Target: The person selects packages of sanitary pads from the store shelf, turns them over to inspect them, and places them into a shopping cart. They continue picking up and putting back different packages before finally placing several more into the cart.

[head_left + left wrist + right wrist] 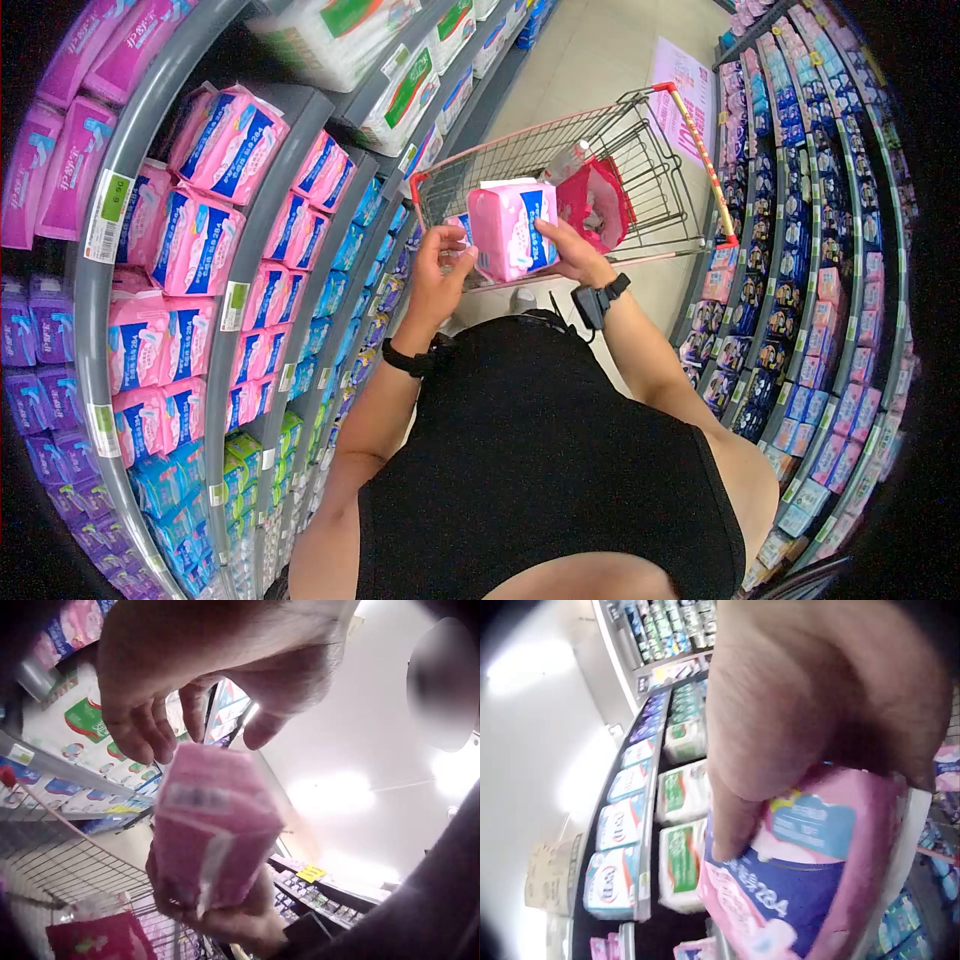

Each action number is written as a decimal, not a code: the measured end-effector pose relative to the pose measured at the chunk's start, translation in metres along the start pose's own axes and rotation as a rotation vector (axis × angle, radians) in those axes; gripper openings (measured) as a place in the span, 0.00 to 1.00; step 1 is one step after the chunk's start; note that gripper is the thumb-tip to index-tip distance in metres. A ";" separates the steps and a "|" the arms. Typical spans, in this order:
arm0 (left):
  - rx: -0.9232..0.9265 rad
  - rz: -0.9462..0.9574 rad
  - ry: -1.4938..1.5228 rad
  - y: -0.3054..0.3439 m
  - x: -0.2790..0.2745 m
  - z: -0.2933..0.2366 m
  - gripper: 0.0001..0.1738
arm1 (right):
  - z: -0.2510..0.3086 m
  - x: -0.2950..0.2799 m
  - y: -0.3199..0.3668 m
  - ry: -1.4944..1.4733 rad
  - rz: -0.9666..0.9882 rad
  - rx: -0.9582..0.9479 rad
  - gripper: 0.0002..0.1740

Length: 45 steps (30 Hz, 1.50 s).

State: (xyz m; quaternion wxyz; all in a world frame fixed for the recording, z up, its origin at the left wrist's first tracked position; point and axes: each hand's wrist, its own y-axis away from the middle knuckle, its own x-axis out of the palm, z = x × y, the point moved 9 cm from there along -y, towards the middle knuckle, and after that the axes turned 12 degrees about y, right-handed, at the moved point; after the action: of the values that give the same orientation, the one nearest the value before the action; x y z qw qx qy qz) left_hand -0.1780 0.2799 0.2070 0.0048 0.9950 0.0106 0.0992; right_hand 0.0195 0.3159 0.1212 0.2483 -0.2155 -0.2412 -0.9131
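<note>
A pink and blue pack [512,228] is held up in front of the person's chest. The right hand [572,252] grips its right side. In the right wrist view, the right hand [802,697] has its thumb across the pack's [802,862] printed front. The left hand [440,272] is at the pack's left edge, fingers bent loosely. From the left wrist, the left hand [240,675] hovers over the near end of the pack [214,817], fingers spread and apart from it, while the right hand [240,919] supports it from below.
A wire shopping cart [640,190] stands ahead, holding a red bag [598,205]. Shelves of pink packs [190,240] rise close on the left, with large white packs [400,105] further on. Another stocked shelf [790,250] lines the right side of the aisle [570,75].
</note>
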 end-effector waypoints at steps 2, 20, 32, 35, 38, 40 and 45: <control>-0.044 0.057 0.022 -0.001 -0.003 0.013 0.12 | 0.005 -0.023 -0.003 0.087 -0.100 -0.026 0.24; -0.081 0.066 -0.127 0.030 -0.050 0.012 0.12 | -0.098 -0.233 0.016 0.411 -0.510 0.349 0.22; -0.056 -0.047 -0.243 0.046 -0.082 -0.001 0.13 | -0.126 -0.142 -0.095 1.423 -0.005 -0.157 0.30; -0.048 -0.042 -0.316 0.049 -0.082 -0.006 0.14 | -0.133 -0.133 -0.109 1.204 -0.058 0.236 0.28; -0.060 -0.003 -0.354 0.051 -0.082 -0.006 0.16 | -0.152 -0.138 -0.117 1.180 0.022 0.345 0.24; -0.049 0.017 -0.389 0.053 -0.080 -0.010 0.16 | -0.158 -0.135 -0.111 1.164 0.070 0.393 0.22; 0.007 -0.019 -0.490 0.057 -0.088 -0.016 0.19 | -0.204 -0.188 -0.101 1.029 0.148 0.422 0.15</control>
State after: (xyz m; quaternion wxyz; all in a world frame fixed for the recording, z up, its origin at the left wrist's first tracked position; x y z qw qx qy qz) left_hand -0.2665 0.2214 0.2063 0.0048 0.9893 0.0189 -0.1449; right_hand 0.0550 0.3472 -0.1702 0.4350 0.2956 -0.2509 -0.8127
